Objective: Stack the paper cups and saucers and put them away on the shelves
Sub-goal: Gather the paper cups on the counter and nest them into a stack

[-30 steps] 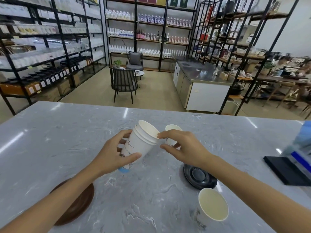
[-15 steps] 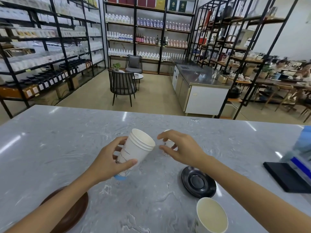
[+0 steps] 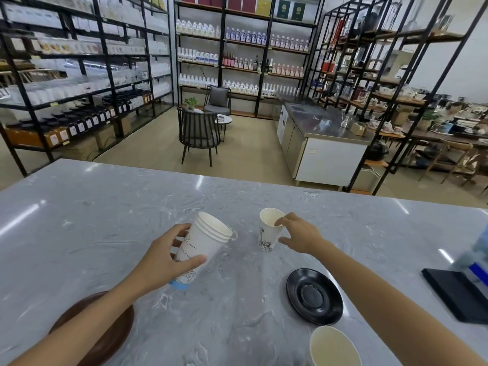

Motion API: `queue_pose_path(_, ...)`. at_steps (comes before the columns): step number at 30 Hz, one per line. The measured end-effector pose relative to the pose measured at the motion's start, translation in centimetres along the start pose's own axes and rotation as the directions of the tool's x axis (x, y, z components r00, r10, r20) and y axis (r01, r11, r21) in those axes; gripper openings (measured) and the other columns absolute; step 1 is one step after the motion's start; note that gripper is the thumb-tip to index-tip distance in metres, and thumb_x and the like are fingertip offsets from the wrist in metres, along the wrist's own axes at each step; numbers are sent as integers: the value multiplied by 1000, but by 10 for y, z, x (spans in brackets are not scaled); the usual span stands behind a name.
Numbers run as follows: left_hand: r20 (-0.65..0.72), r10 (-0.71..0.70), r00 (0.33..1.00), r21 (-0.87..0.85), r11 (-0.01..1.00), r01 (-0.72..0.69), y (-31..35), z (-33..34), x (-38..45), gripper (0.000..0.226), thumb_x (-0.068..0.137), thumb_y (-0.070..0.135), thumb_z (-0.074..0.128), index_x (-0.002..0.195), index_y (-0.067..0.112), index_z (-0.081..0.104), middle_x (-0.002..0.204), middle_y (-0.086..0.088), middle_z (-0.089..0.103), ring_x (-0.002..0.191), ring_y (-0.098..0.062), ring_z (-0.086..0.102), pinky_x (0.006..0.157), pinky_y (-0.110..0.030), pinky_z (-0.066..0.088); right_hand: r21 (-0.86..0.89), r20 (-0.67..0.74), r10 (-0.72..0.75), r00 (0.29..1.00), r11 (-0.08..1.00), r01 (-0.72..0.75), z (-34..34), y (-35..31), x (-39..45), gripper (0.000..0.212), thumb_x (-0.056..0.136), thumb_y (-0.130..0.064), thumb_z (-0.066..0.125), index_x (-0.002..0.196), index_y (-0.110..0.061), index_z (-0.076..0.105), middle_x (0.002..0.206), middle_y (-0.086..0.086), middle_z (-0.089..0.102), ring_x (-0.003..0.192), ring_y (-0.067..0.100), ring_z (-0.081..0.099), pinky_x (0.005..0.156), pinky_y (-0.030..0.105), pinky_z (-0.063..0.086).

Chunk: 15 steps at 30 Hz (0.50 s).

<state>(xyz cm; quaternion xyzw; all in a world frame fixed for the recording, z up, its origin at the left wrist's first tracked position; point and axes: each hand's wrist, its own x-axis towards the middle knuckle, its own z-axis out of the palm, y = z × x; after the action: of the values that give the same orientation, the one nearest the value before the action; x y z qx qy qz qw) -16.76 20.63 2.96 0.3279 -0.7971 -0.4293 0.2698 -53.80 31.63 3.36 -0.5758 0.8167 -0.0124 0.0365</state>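
My left hand [image 3: 163,256] holds a stack of nested white paper cups [image 3: 200,247], tilted to the right above the grey marble table [image 3: 105,207]. To its right a single white paper cup [image 3: 268,231] stands upright on the table, and my right hand [image 3: 299,233] has its fingertips on the cup's rim and side. A black saucer [image 3: 314,295] lies nearer me on the right. Another paper cup [image 3: 334,347] stands at the bottom edge. A brown saucer [image 3: 105,336] lies at the lower left, partly under my left forearm.
A black flat case [image 3: 456,294] lies at the table's right edge with a blurred blue and white object [image 3: 478,257] by it. Beyond the table are black metal shelves [image 3: 237,56] with bottles, a dark chair [image 3: 198,133] and a steel counter [image 3: 324,143].
My right hand left the stack and moved right to the single cup, closing on its rim. The stack in my left hand stayed tilted and shifted slightly left.
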Motion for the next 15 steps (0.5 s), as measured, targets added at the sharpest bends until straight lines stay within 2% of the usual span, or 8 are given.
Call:
queue_pose_path(5,-1,-5,1000,10,1000,5,-7,-1,7,79,58,72,80,127,52,48,121,26,61,103,-3,65,66,-18,56,-4,-108,6,994,1000,-7,11,0,9,24,100,-28,58,123,-22,61,131,4,56,113,29,61,83,41,54)
queue_pose_path(11,13,-15,1000,-10,1000,15,-10,0,13,66,66,55,87,121,57,51,119,21,64,102,10,62,65,-18,57,38,-161,-53,986,997,60,-3,-1,6,24,101,-30,58,122,-19,60,126,5,60,108,31,63,82,44,56)
queue_pose_path(15,45,-24,999,-5,1000,25,-9,1,16,65,69,51,88,121,57,51,120,22,63,101,1,66,66,-20,58,92,-279,-143,950,980,175,-32,-5,-9,22,98,-34,62,116,-21,63,119,2,63,100,25,65,77,41,56)
